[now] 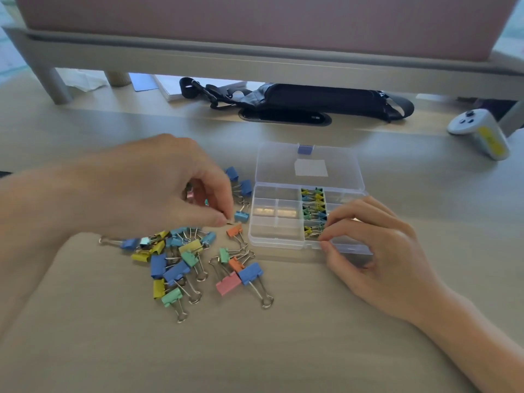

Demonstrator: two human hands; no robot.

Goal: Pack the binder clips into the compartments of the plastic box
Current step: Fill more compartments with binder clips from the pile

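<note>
A person's left hand (158,188) hovers over a pale table (255,350), to the left of the plastic box (276,232); its thumb and forefinger are pressed together at the wire end of a light blue clip (241,216) that lies just left of the box; whether they truly grip that wire cannot be told, as the spot is small and blurred. Below this hand, left of the box and nearer the viewer, loose binder clips (175,259) lie scattered in blue, yellow, green, orange and pink, some overlapping; two more blue clips (239,181) lie just beside the box's far left corner. The clear box sits open, its lid (309,165) folded back flat on the far side; the left compartments show bare plastic, while the middle column holds small clips (313,211) in yellow, green and blue, packed closely. The right hand (377,251) grasps the box at its near right part; fingers curled, the thumb against the near wall, the fingertips (326,222) over the rim at the filled middle column. Well beyond the box, a black pouch (312,100) lies under a raised shelf (255,61); far right of the box rests a white controller (479,131).
</note>
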